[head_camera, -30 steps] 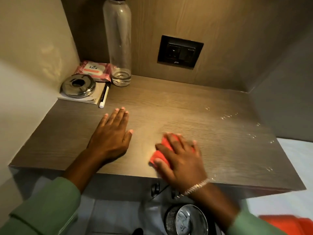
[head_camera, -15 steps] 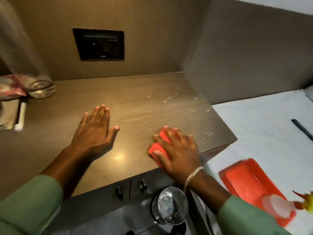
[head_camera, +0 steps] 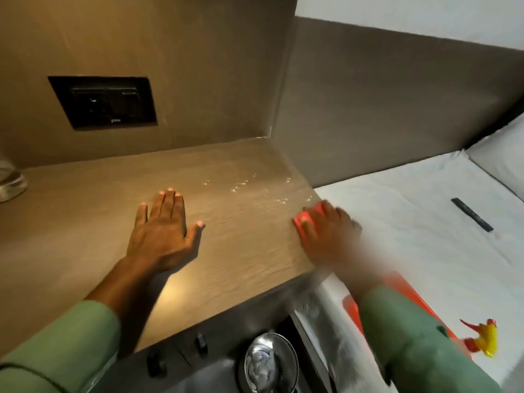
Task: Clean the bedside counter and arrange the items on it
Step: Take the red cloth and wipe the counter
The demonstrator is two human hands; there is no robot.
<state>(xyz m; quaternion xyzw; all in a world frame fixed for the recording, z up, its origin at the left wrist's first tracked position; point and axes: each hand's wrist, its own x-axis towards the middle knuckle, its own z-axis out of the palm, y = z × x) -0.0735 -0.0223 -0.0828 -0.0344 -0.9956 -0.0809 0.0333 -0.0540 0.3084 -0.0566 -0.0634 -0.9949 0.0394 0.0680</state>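
The wooden bedside counter [head_camera: 85,222] fills the left and middle of the head view. My left hand [head_camera: 163,231] lies flat on it, palm down, fingers apart, holding nothing. My right hand [head_camera: 326,236] presses a red cloth [head_camera: 302,217] against the counter at its right edge; the hand covers most of the cloth and is blurred by motion. Small shiny droplets or specks [head_camera: 243,185] dot the counter just beyond the cloth. The base of a clear glass bottle [head_camera: 10,184] shows at the far left edge.
A black socket plate [head_camera: 103,102] sits on the back wall panel. A white bed [head_camera: 425,222] adjoins the counter on the right, with a red tray [head_camera: 402,293], a red-and-yellow spray nozzle [head_camera: 482,340] and a dark strip [head_camera: 472,214]. A round steel item [head_camera: 269,361] lies below the counter.
My right hand has slid the red cloth to the right, up to the counter's right edge. The view has swung right, so the bottle and left-side items have mostly left the frame. My left hand stays flat.
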